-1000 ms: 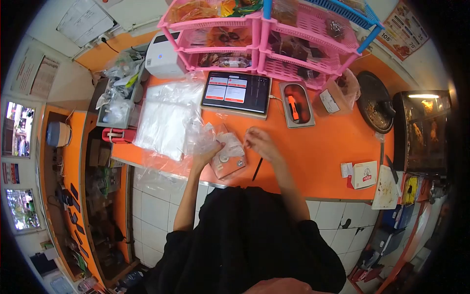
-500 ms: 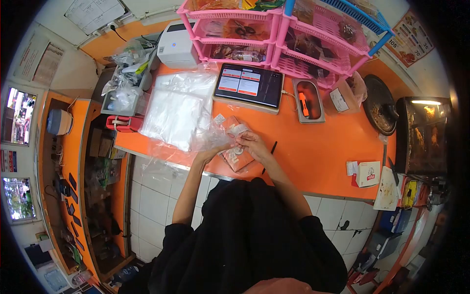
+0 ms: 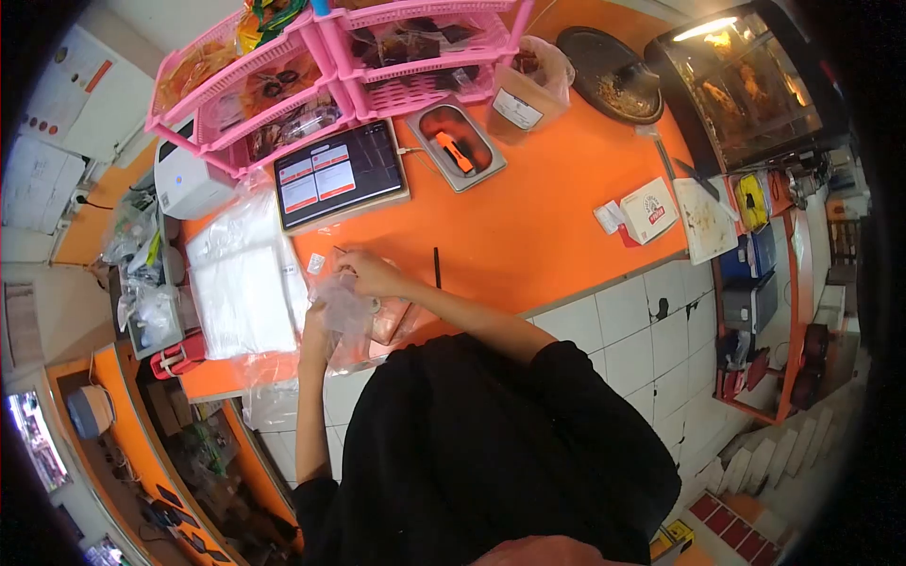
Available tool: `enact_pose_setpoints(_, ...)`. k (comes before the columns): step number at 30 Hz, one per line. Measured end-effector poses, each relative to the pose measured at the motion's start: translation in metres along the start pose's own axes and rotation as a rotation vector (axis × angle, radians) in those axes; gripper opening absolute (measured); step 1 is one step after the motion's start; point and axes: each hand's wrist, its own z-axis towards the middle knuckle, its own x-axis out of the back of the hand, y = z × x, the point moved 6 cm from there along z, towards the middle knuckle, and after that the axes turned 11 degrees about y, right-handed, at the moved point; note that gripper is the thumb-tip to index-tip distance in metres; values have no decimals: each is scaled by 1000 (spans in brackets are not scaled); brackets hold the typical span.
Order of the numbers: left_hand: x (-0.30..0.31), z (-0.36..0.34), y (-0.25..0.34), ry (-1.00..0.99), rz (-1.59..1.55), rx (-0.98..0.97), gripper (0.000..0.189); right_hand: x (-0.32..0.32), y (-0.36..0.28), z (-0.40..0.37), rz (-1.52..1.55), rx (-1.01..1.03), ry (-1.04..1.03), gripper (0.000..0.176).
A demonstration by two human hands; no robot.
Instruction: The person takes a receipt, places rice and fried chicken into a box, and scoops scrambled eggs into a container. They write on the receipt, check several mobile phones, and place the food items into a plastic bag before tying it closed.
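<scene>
My left hand [image 3: 321, 325] is closed on a clear plastic bag [image 3: 349, 319], which hangs crumpled between my hands and over my left fingers. My right hand [image 3: 370, 275] pinches at the top of this bag; its fingertips are partly hidden. Under and beside the bag, a flat brownish packet [image 3: 389, 324] lies at the table's near edge, with a small pale round thing on it. A small printed label [image 3: 316, 263] is just left of my right fingertips. To the right of my right hand lies a black pen [image 3: 437, 268].
A stack of clear plastic bags [image 3: 243, 302] lies on the left of the orange table [image 3: 538, 222]. Behind stand a tablet [image 3: 340, 176], a metal tray [image 3: 489, 160] with an orange-handled tool, and pink racks [image 3: 326, 66]. A small box [image 3: 649, 211] sits to the right, near a cutting board [image 3: 706, 226].
My view has turned to the right, so things appear shifted left. My hands, earlier together at the packet, are now slightly apart with the plastic bag raised and bunched between them.
</scene>
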Motion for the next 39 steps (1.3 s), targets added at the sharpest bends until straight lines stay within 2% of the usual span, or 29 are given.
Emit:
enact_pose_setpoints(2,-5,9,25,-171,205,-330,24,12,-24,2,52,67,7,21)
enact_pose_setpoints(5,-17,11,39,-268,598,-535,24,-19,10,12,-117,240,-209,22)
enact_pose_setpoints(8,-29,13,37,-471,724,-800,21,-31,17,19,27,148,-582,19)
enact_pose_setpoints(11,-32,12,27,-524,699,-874,21,-46,34,21,35,101,-759,16)
enact_pose_setpoints(14,-29,10,27,-439,627,-858,19,-32,18,14,70,290,-535,19)
enact_pose_setpoints(17,-29,3,36,-409,632,-798,23,-29,27,3,211,202,-403,16)
enact_pose_setpoints(20,-33,-4,35,-412,587,-766,19,-38,23,-5,-20,331,-568,11)
enact_pose_setpoints(24,-27,-8,40,-290,568,-769,15,-31,16,-9,-151,264,-610,14)
enact_pose_setpoints(27,-12,-12,40,-82,460,-600,19,-10,30,-28,465,-141,-121,11)
enact_pose_setpoints(30,-22,-30,-3,247,-464,271,29,-2,34,-61,533,-493,38,14)
enact_pose_setpoints(32,-39,-40,-21,183,-81,-9,35,2,34,-65,625,-529,89,15)
enact_pose_setpoints(34,-47,-46,-24,198,-126,-19,38,5,39,-72,695,-565,112,17)
enact_pose_setpoints(36,-57,-45,-37,311,-597,225,38,8,44,-70,736,-580,99,18)
enact_pose_setpoints(39,-54,-42,-30,355,-445,159,36,10,40,-69,663,-529,102,18)
